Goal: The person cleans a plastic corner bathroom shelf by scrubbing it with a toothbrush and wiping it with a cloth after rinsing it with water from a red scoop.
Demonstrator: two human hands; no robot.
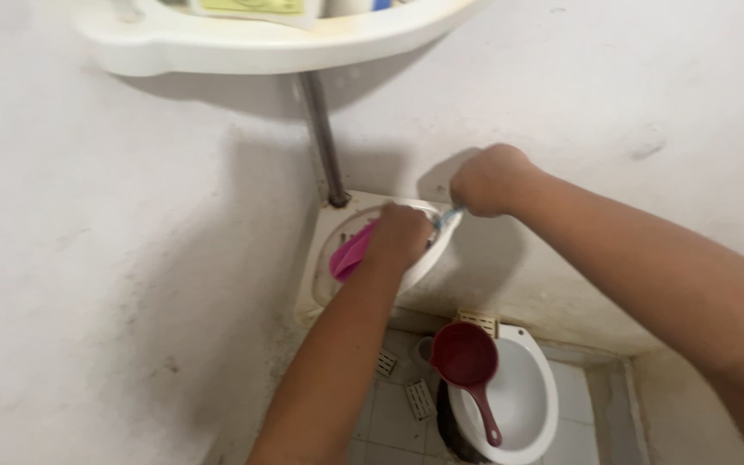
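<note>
My left hand (399,234) rests on the lower white corner shelf (320,267), its fingers over the shelf's rim beside a pink object (350,254) that lies in the shelf. My right hand (491,179) is closed around a thin light-blue handle (449,219), which looks like a toothbrush, its tip pointing down to the left toward my left hand. Whether my left hand grips anything is hidden by its own back.
A grey pole (322,138) joins the lower shelf to an upper white corner shelf (260,47) holding items. Below, a dark red dipper (467,362) lies across a white toilet bowl (531,405). Pale plastered walls meet in the corner; the floor is tiled.
</note>
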